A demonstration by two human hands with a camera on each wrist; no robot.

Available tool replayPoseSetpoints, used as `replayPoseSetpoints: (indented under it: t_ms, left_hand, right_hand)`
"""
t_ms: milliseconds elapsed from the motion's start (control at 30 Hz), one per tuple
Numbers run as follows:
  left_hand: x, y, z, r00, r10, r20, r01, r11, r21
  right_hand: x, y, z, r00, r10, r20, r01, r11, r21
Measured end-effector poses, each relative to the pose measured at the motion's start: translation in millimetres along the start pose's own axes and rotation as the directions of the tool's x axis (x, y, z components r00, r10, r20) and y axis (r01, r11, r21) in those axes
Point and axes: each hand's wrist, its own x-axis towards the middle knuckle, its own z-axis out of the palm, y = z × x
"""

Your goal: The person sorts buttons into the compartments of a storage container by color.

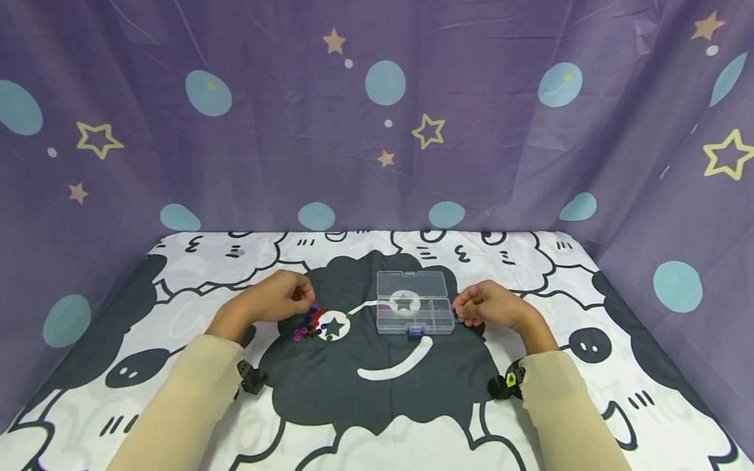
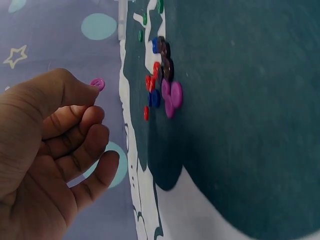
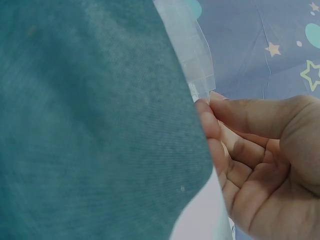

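My left hand [image 1: 284,295] is raised just over the far left of a small pile of buttons. In the left wrist view its thumb and index finger pinch a magenta button [image 2: 98,83], while the other fingers curl loosely. Magenta buttons [image 2: 176,93], red buttons [image 2: 150,83], dark brown buttons [image 2: 168,70] and blue buttons [image 2: 154,98] lie close together on the cloth. To their right stands a clear divided plastic box [image 1: 414,329], lid up, with a small pink thing [image 1: 384,308] in its left part. My right hand [image 1: 492,305] pinches the box's right edge between thumb and fingertips.
A few green buttons [image 2: 140,35] lie a little apart from the pile, toward the box. The cloth [image 1: 385,399] is printed with black and white cloud faces. A purple curtain [image 1: 321,146] with stars and dots hangs behind and at both sides.
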Motion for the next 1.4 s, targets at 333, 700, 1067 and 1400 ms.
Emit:
replayPoseSetpoints:
  t_ms: [333, 700, 1067, 1400]
  left_hand:
    - [10.9, 13.4, 6.8, 0.999, 0.048, -0.009, -0.048, 0.999, -0.015]
    - [25.8, 25.6, 14.9, 0.997, 0.071, 0.003, -0.071, 0.997, -0.020]
    - [38.9, 34.8, 21.4, 0.997, 0.079, 0.008, -0.079, 0.997, -0.002]
    - [53.6, 47.0, 30.5, 0.995, 0.100, 0.024, -0.100, 0.995, -0.005]
  right_hand:
    - [-0.2, -0.9, -0.1, 1.000, 0.007, -0.004, -0.007, 1.000, -0.008]
    - [0.5, -0.3, 0.5, 1.000, -0.002, 0.006, 0.002, 1.000, -0.003]
    - [0.6, -0.2, 1.1, 1.000, 0.001, 0.005, -0.001, 1.000, -0.012]
    - [0.2, -0.1, -0.2, 1.000, -0.003, 0.008, 0.003, 1.000, -0.008]
